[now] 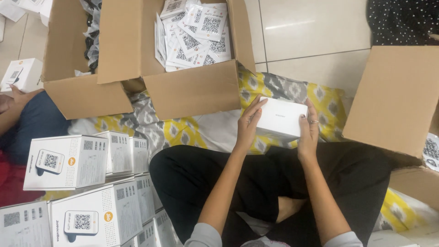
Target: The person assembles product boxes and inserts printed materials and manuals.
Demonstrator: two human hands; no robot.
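Note:
A small plain white box (282, 117) is held between both my hands above my crossed legs in black trousers. My left hand (248, 124) grips its left end, fingers reaching over the top edge. My right hand (309, 131), with a ring on one finger, clasps its right end. Just beyond the box stands an open cardboard carton (192, 89) filled with several white cards printed with square codes (196, 32).
Several white printed product boxes (68, 161) are stacked at my left. A second open carton (75, 93) holds bagged dark items. A large cardboard flap (398, 96) rises at right. Another person's hand (13, 98) rests at far left. A yellow-grey patterned cloth (320, 98) covers the tiled floor.

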